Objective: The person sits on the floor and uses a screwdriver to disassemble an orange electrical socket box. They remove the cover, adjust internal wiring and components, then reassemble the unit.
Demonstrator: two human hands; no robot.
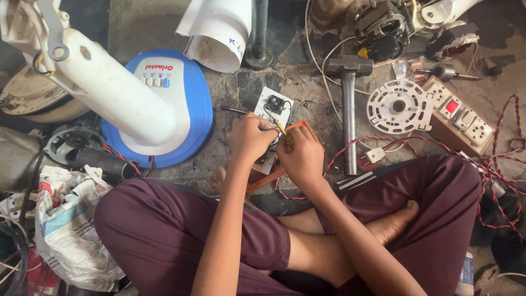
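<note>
Gripping a yellow screwdriver (280, 127), left hand (250, 137) and closed right hand (301, 159) crowd the white switch plate (272, 109), hammer (349, 104) just beside.

Both hands sit close over the white switch plate (272, 118) on the floor (159, 24), hemmed in tight. The blue fan base (189, 104) crowds the left, the hammer (349, 109) lies just to the right, and red twisted wire (383, 143) trails beyond it. A bare strip of floor stays open near the far edge, left of the white pipe (219, 30).
</note>
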